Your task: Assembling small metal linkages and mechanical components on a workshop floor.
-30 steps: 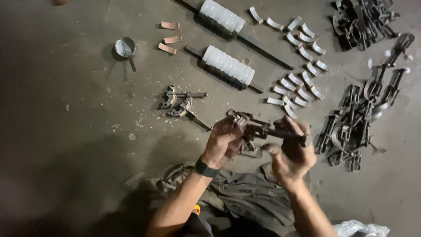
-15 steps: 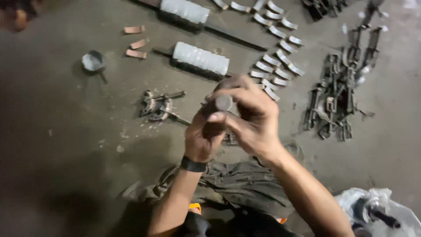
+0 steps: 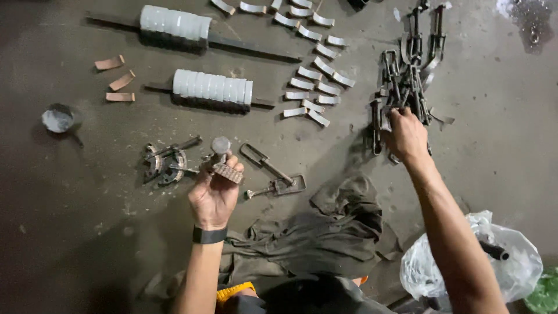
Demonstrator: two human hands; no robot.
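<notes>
The hands, clasped together half a second ago, are now parted. The left hand (image 3: 214, 195) is closed on a small metal clamp piece (image 3: 224, 166) held upright, while the right hand (image 3: 407, 135) — reached far right — is laid among the heap of metal clamps (image 3: 407, 75); whether anything is pinched cannot be told.

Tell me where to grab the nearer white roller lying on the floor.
Take the nearer white roller by a bare end of its dark shaft, which sticks out both sides. The left end looks easiest, coming from above: open floor there, while curved metal pieces crowd the right end.
</notes>
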